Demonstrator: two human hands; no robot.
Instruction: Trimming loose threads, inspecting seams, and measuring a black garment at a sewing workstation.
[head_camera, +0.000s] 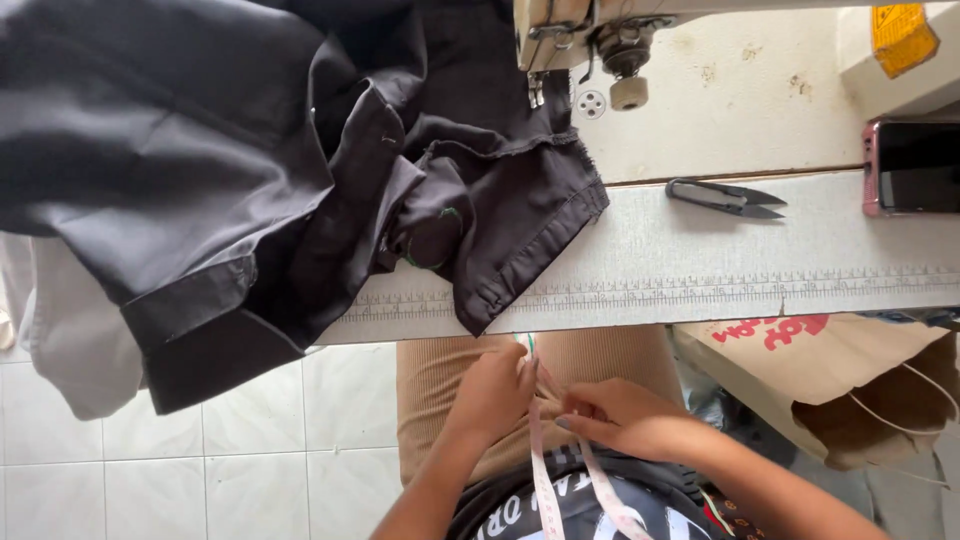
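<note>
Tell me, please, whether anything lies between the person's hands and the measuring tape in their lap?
Nothing visible does. The left hand and right hand are both already on the pink measuring tape, low over the lap. The dark garment lies higher up, on the sewing table, and the thread snips lie there too, apart from the hands.

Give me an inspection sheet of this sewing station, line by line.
Surface: pale sewing table with a printed ruler along its front edge.
Job's things: pink measuring tape over the lap.
Clutter: dark garment heaped by the sewing machine; thread snips; phone.
Grippers: left hand and right hand both pinch the tape.
Cables: nothing seen.
Surroundings: white tiled floor; brown paper bag.
</note>
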